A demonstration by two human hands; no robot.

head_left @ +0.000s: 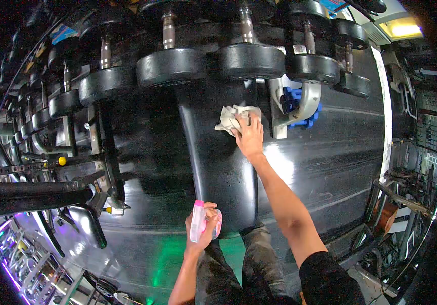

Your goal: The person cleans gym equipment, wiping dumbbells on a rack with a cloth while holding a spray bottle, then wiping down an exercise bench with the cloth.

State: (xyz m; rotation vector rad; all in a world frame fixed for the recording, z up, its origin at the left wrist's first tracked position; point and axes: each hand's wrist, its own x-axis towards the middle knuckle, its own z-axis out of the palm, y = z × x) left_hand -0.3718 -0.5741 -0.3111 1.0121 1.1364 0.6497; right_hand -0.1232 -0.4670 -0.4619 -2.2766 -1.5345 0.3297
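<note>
My right hand [250, 137] presses a crumpled white cloth [227, 120] against the upper part of a long black padded bench [223, 173]. The fingers are bent over the cloth, and part of it spreads out to the left of them. Lower down, beside the near end of the bench, my left hand [206, 229] is wrapped round a spray bottle [196, 226] with a white and pink head. Most of the bottle's body is hidden behind the hand. A glossy sheen shows along the bench's edges.
A row of black dumbbells [172, 67] with metal handles crosses the far end of the bench. A curved grey metal frame [310, 104] and a blue object [292, 100] stand to the right. Gym machines with a black pad [33, 197] fill the left side.
</note>
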